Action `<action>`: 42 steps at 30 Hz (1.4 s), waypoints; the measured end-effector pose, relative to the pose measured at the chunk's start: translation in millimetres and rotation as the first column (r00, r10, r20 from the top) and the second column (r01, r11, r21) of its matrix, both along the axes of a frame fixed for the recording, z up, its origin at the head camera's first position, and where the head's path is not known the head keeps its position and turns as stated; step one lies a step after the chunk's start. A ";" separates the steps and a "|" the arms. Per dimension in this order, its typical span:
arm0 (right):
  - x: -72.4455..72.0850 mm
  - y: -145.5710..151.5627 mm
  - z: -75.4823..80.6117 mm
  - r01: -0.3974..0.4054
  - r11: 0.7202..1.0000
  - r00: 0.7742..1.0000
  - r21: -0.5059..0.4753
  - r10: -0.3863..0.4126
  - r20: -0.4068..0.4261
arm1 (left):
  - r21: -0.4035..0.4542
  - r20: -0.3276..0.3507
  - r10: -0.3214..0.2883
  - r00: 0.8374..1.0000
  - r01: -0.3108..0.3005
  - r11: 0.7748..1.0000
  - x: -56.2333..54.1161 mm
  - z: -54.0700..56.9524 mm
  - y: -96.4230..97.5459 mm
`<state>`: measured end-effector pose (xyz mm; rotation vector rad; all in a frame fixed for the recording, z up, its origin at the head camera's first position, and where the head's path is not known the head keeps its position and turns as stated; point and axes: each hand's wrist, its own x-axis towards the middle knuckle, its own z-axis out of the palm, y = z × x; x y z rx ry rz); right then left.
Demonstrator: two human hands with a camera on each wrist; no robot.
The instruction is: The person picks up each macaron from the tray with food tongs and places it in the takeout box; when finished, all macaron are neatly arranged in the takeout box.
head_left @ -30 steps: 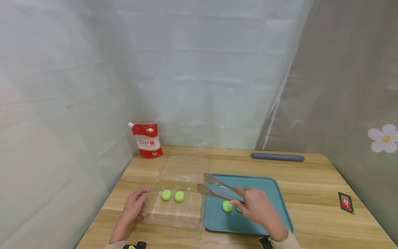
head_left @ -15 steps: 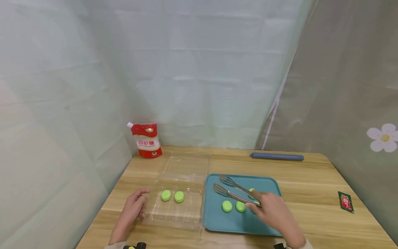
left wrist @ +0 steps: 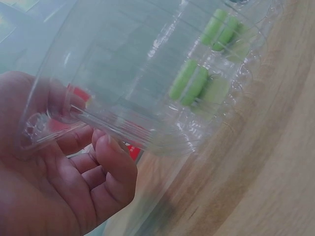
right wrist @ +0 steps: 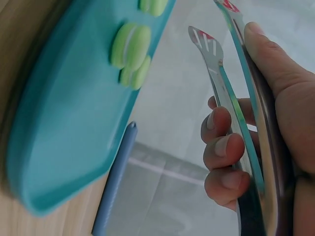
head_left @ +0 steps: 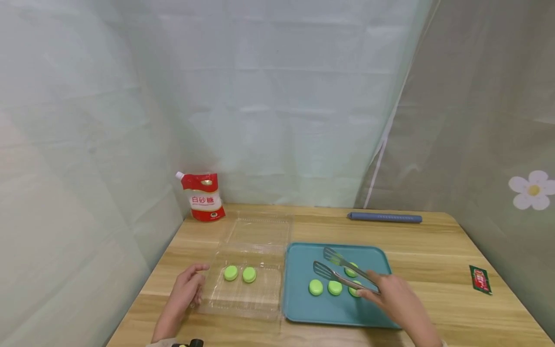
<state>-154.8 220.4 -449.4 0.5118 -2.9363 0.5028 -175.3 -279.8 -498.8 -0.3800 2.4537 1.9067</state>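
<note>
A hinged clear plastic box (head_left: pixel 269 301) lies unfolded on the table, two green macarons (head_left: pixel 231 273) inside its near half. My left hand (head_left: pixel 187 289) holds the box's left edge, fingers curled at the rim in the left wrist view. Metal tongs (head_left: pixel 342 278) with slotted ends are gripped by my right hand (head_left: pixel 396 299), thumb on one arm and fingers round the other. The tongs' arms stand apart with nothing between their ends. They hover over a blue tray (head_left: pixel 303 308), on which several green macarons (head_left: pixel 315 287) lie, one partly hidden by the tongs.
A red and white sugar pouch (head_left: pixel 203 197) stands at the back left corner. Along the back edge lies a long blue stick-shaped item (head_left: pixel 385 218). A small green and red packet (head_left: pixel 480 279) is on the right. Curtains (head_left: pixel 277 120) border the table.
My right hand has moved right and slightly down with the tongs, from the box's edge to over the tray, uncovering more macarons. The left hand stays put.
</note>
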 end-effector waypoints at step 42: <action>5.3 47.2 -15.1 0.117 0.987 0.993 0.111 -0.117 -0.005 | 0.013 -0.008 -0.010 1.000 0.010 1.000 0.4 -0.5 0.2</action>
